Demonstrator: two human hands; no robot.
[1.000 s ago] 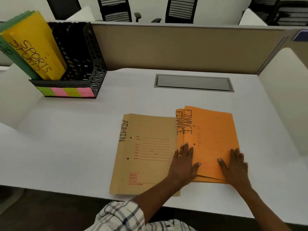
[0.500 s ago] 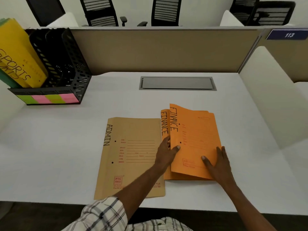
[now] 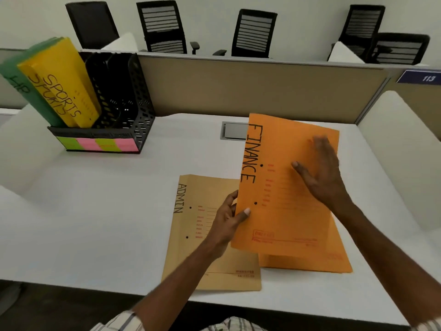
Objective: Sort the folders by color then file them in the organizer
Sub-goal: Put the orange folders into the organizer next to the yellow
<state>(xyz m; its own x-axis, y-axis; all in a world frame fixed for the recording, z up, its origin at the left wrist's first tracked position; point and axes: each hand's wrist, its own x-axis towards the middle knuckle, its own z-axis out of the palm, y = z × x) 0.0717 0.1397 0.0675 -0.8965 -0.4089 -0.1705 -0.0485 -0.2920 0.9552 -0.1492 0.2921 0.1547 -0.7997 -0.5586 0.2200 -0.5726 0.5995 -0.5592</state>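
Your left hand pinches the top orange folder at its left edge — thumb on the face just below the lower punch hole, fingers curled behind the sheet, clamped on it. The folder is tilted up off the white desk, its far end raised toward the partition. Your right hand lies flat on the folder's face, right of centre, fingers spread and blurred, thumb pointing left; it presses on the sheet rather than gripping it.

The lifted folder carries "FINANCE" in black marker down its left side, two punch holes and faint red printed lines. Beneath it, a second orange folder rests flat on the desk, its lower edge and right corner showing. Just to the left lies a brown folder marked "ADMIN", partly covered by your left hand and the raised sheet.

At the desk's far left stands a black mesh organizer with green and pink labels across its front — a green folder marked "HR" and two yellow folders marked "SPORTS" lean in its leftmost slots.
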